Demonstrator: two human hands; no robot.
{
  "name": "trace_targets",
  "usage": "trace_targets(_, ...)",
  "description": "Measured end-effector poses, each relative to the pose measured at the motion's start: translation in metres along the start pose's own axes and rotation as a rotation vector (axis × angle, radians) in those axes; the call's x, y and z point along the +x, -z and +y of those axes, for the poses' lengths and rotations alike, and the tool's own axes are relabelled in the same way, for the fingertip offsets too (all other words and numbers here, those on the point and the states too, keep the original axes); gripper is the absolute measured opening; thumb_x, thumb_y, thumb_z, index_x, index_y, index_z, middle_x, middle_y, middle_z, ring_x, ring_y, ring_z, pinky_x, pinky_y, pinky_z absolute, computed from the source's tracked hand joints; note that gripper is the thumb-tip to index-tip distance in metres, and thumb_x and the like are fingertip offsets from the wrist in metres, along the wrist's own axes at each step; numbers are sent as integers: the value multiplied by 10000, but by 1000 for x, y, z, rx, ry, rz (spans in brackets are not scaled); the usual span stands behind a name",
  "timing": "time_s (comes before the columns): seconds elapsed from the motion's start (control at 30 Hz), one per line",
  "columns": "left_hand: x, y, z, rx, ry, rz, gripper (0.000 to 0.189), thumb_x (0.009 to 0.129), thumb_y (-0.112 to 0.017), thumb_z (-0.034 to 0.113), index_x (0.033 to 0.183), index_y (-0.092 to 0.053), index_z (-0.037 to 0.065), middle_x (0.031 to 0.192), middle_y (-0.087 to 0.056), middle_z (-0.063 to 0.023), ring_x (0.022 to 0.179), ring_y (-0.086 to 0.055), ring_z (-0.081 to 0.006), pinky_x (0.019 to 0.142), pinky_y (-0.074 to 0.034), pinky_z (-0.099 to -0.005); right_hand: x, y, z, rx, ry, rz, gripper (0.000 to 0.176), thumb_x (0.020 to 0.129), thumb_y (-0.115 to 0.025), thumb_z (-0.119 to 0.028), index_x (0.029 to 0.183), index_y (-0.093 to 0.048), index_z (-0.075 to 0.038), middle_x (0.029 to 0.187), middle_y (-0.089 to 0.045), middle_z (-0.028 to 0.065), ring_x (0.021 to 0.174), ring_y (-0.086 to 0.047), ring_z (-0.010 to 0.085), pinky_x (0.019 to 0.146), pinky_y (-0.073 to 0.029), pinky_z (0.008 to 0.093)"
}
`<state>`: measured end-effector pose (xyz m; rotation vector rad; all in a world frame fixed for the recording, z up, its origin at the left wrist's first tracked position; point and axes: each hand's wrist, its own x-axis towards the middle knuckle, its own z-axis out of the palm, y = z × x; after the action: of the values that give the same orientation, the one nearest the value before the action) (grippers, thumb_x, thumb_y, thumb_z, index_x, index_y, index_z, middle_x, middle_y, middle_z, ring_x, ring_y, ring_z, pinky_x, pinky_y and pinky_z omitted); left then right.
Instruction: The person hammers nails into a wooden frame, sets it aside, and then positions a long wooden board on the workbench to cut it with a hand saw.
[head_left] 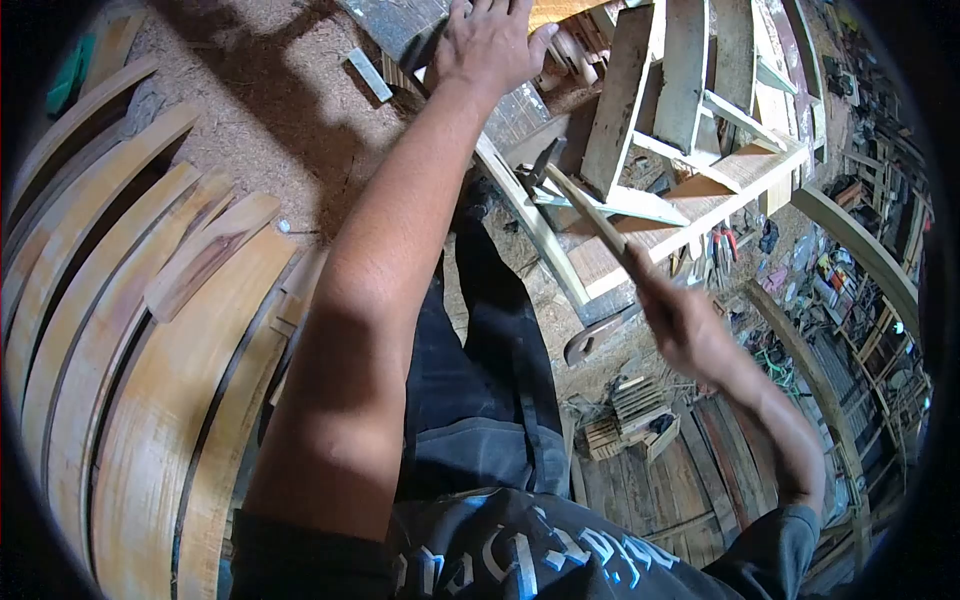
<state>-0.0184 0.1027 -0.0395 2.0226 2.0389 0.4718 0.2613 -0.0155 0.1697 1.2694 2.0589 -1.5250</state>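
Note:
My right hand [690, 335] is closed round the wooden handle of a hammer [590, 212]. The hammer's dark head is over the front left part of a wooden frame [650, 243], close to a pale strip [535, 225] along its edge. My left hand [487, 45] lies with fingers spread on the worktable [405, 20] at the top; its fingertips are cut off by the view's upper edge. Upright slats [620, 100] and thin cross strips stand on the frame, right of my left hand.
Curved wooden boards [150, 400] stand in a row at the left. A small block [369, 75] lies on the sawdust-covered floor. Pliers [722, 243] and other tools are beyond the frame. Wood pieces [640, 400] are stacked at lower right, near a curved beam [865, 245].

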Motion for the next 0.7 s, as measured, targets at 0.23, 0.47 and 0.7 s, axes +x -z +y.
trace_targets(0.23,-7,-8,0,16,8,-29,608,987,-476,415,1425,-472,-7,1521,-432,-224,1462,-340,-323,1175,-275,-484,11,39,-23,192,-297,72,594,949,-426,104,1525,-396,-37,1121,-671,123,801,-541,141,713,-476,297)
trace_targets(0.47,3,6,0,7,12,-36,592,984,-482,407,1406,-484,-8,1510,-441,-229,1457,-345,-328,1177,-274,-477,9,46,-24,191,-299,-165,644,920,-464,116,1534,-398,-67,921,-663,104,776,-580,134,736,-513,307)
trace_targets(0.7,-6,1,2,-5,-9,-10,591,970,-501,407,1391,-496,-8,1497,-459,-223,1447,-361,-332,1161,-294,-479,8,14,-19,170,-190,-103,569,957,-513,21,1512,-409,-50,1119,-694,241,1025,-667,195,913,-516,372)
